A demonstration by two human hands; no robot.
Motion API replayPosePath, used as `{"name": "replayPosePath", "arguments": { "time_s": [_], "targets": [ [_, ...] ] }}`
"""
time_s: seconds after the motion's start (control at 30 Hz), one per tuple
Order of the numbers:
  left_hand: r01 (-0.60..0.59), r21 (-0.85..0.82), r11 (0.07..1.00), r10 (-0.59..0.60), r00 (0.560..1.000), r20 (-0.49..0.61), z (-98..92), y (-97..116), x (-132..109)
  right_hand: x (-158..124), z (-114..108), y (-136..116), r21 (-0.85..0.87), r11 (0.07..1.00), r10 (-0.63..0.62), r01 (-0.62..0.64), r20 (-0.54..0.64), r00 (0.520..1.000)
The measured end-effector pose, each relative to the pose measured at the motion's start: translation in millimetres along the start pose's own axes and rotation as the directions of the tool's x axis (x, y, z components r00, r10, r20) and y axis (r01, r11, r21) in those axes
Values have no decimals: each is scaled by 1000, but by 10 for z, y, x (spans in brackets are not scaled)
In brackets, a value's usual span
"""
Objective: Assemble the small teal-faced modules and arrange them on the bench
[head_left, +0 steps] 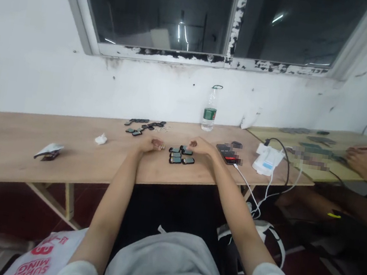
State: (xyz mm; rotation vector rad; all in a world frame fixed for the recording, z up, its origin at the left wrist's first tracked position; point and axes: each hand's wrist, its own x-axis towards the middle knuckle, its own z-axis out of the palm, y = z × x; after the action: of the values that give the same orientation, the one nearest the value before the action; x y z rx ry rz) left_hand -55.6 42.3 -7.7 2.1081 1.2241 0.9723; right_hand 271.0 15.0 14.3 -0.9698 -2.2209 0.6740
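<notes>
Several small flat pieces (175,159) with black rims and grey-green faces lie grouped on the wooden table (111,164) in front of me. My left hand (152,144) rests just left of this group, its fingers loosely curled and the palm partly showing; no object is visible in it. On the other side, my right hand (200,146) reaches over the upper right piece (186,150). Its fingers are bent inward at that piece's edge, and whatever they pinch is too small or hidden to make out. Farther back lies a loose pile of similar pieces (137,133).
Crumpled white tissue (101,139) and a torn packet (48,151) lie to the left. A water bottle (209,116) stands by the wall. At right are a phone (227,154) on a cable and a white power strip (267,160). Another person's hands (359,160) are far right.
</notes>
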Motion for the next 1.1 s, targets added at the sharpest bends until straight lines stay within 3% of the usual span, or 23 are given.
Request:
{"name": "replayPosePath", "arguments": {
  "time_s": [0.07, 0.2, 0.4, 0.57, 0.67, 0.8, 0.9, 1.1],
  "targets": [
    [-18, 7, 1000, 18, 999, -27, 13, 31, -5, -116, -19, -51, -98, 993, 69, -62, 70, 995],
    [-104, 51, 993, 111, 983, -149, 38, 126, -7, -335, 16, -85, -189, 971, 166, -149, 80, 983],
    [-186, 81, 979, 199, 960, -197, 111, 384, -9, -520, 68, -118, -133, 979, 172, -156, 113, 979],
    [-350, 140, 926, 356, 934, -17, 381, 776, -169, -550, 75, -125, 149, 978, 132, -148, 111, 985],
    [-433, 155, 888, 423, 901, 94, 593, 990, -388, -546, 81, -190, 213, 969, 116, -123, 48, 992],
    [-461, 258, 849, 453, 887, 94, 774, 1137, -663, -565, 98, -351, 240, 968, 79, -79, 8, 997],
    [-452, 319, 833, 453, 888, 77, 786, 1146, -782, -586, 115, -440, 250, 967, 49, -56, 34, 998],
    [-472, 256, 844, 447, 882, 152, 689, 1094, -904, -586, 160, -509, 252, 967, 9, -37, 113, 994]
  ]
}}
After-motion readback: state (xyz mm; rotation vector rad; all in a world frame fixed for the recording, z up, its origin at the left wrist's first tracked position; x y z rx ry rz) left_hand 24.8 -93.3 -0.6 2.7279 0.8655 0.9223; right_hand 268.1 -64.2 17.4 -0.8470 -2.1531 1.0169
